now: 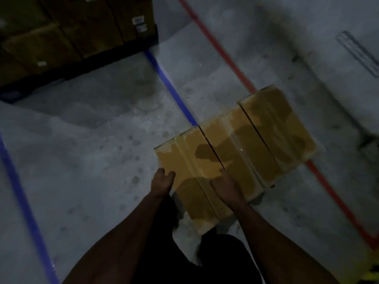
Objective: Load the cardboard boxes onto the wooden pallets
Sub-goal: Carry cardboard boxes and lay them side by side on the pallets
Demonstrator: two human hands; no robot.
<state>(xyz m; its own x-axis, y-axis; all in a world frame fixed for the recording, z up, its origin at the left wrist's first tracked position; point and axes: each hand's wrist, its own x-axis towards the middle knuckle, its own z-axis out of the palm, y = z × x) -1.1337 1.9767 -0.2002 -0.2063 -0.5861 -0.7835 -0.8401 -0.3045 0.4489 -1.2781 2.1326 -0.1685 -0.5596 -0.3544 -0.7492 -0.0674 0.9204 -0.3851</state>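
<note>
Brown taped cardboard box [235,154] gripped by left hand [162,182] and right hand [226,186], fingers curled on its near edges; stacked brown boxes on dark pallet [67,35] already loaded; this one not yet.

Single head-worn wide-angle view, looking steeply down and forward from above the person's own forearms, which enter from the 6 o'clock edge; the left hand [163,182] and right hand [226,187] lie close below the lens, just under centre, on a row of cardboard boxes [235,148] that runs off toward 2 o'clock. The concrete floor [92,160] fills most of the field, its blue line [170,89] and red line [221,50] running up toward 12 o'clock, with stacked cartons [67,31] farther off at 10 o'clock. The picture is dim and soft, and the horizon is tilted.
</note>
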